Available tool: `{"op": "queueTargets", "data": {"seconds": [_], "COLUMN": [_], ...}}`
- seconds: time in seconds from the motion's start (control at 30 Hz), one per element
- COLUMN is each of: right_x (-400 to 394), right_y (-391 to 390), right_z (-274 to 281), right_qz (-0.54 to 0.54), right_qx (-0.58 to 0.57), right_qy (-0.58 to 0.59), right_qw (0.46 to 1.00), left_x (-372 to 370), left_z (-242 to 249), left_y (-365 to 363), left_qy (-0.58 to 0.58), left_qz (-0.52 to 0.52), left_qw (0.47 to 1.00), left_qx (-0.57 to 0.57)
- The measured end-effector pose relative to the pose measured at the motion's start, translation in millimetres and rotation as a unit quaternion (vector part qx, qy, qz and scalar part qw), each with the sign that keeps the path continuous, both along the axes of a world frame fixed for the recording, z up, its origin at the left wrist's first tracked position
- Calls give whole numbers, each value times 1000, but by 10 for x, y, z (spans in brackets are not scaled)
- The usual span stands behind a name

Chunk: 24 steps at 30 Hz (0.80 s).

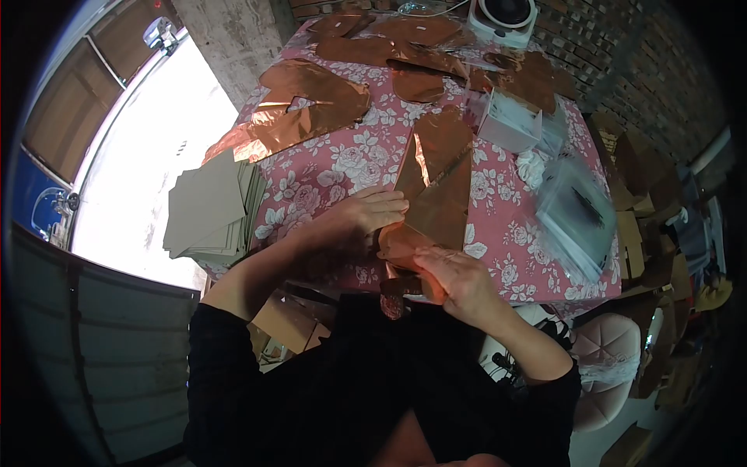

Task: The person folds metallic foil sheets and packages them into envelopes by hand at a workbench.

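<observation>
A long copper-coloured foil piece [441,183] lies on the pink floral tablecloth [303,183], its near end folded and crumpled at the table's front edge. My left hand [379,212] rests on the left edge of the foil, its fingers together and pressing on it. At the near end, my right hand [457,282] is closed on the folded part of the foil, fingers bent around it. Part of the foil hangs over the table edge between my hands.
Grey cardboard sheets [206,204] are stacked at left. More foil shapes [319,105] lie farther back. At right are a white box [510,123] and clear plastic sleeves [576,218]. A scale [504,23] stands at the back. A padded chair [605,366] is at lower right.
</observation>
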State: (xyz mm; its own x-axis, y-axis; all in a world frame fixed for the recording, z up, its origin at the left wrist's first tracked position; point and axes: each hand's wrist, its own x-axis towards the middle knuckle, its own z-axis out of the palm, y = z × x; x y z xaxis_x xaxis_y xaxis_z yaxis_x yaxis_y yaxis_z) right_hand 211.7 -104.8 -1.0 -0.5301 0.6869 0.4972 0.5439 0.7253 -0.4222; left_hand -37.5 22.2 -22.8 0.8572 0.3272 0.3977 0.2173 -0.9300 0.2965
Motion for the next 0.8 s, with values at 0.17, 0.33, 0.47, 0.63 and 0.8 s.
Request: {"op": "queueTargets", "data": {"seconds": [0.17, 0.33, 0.47, 0.63, 0.8], "right_x": [67, 164, 747, 600, 428], "right_y": [97, 92, 82, 126, 200], "right_z": [55, 183, 37, 39, -10], "right_qz": [15, 42, 71, -197, -82], "right_qx": [-37, -80, -209, 6, 131], "right_qy": [45, 72, 197, -40, -116], "right_qw": [998, 993, 955, 980, 981], "left_x": [61, 161, 137, 116, 91], "left_z": [0, 2, -78, -37, 40], "left_y": [-71, -113, -88, -237, -544], "left_qy": [-18, -59, -90, -126, -96], "left_qz": [45, 65, 87, 59, 98], "left_qw": [999, 996, 991, 987, 986], "left_qx": [18, 16, -40, -83, -96]}}
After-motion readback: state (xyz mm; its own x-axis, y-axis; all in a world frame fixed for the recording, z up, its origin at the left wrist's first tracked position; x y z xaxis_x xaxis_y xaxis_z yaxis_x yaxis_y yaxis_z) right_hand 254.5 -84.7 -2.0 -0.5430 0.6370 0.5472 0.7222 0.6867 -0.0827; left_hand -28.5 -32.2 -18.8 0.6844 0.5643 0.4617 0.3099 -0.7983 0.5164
